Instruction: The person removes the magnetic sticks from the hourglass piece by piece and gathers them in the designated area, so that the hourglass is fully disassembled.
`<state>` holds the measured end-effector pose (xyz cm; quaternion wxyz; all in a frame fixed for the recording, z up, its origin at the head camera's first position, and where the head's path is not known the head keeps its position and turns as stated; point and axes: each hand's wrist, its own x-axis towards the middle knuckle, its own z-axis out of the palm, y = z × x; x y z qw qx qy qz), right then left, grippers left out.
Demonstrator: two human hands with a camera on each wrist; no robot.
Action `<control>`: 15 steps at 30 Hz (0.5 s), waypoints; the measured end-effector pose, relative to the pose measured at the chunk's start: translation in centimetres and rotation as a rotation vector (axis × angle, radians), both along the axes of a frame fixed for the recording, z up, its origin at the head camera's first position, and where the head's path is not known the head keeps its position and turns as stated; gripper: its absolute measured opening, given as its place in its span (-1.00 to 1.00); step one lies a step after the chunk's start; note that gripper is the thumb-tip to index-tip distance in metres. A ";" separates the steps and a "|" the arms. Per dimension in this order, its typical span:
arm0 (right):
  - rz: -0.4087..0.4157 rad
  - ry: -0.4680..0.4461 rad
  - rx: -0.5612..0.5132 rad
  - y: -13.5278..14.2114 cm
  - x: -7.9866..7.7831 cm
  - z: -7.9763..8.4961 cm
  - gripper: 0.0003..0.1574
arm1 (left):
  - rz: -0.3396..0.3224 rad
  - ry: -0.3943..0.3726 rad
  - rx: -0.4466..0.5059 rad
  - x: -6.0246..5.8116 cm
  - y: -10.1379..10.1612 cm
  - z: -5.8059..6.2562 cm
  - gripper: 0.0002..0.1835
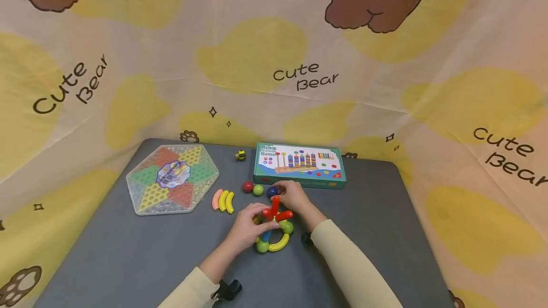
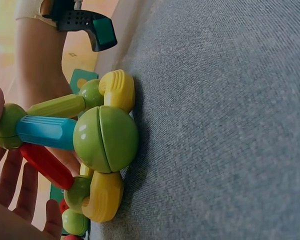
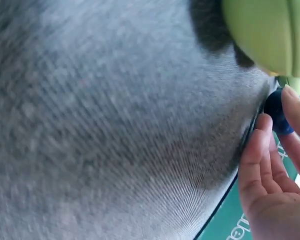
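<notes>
My left hand holds the top of a magnetic stick-and-ball construction standing on the table. Its base joins green balls with curved yellow sticks. Blue, red and yellow-green straight sticks slope up to a green ball near the left thumb. Several red sticks stick out from the top. Beyond it, my right hand pinches a dark blue ball between thumb and fingers. A light green ball and a red ball lie left of the blue one.
One pink and two yellow curved sticks lie left of the construction. Farther left is a hexagonal Chinese checkers board. A green Ring Game box stands behind the balls, with a small bee toy beside it. The table is grey.
</notes>
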<state>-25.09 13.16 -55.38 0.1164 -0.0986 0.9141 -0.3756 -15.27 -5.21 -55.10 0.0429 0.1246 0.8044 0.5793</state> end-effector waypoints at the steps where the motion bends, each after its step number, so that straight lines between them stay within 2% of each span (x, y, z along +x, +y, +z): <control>1: -0.005 0.005 0.015 0.0 0.0 -0.1 -0.59 | -0.009 0.005 0.000 0.0 0.0 0.0 -0.71; 9: -0.042 0.002 0.018 -0.1 -0.1 -0.3 -0.46 | -0.006 -0.007 -0.006 0.0 0.0 0.0 -0.68; 15: -0.077 0.024 -0.032 0.7 0.5 0.5 -0.52 | 0.017 -0.027 -0.015 0.0 0.0 0.1 -0.63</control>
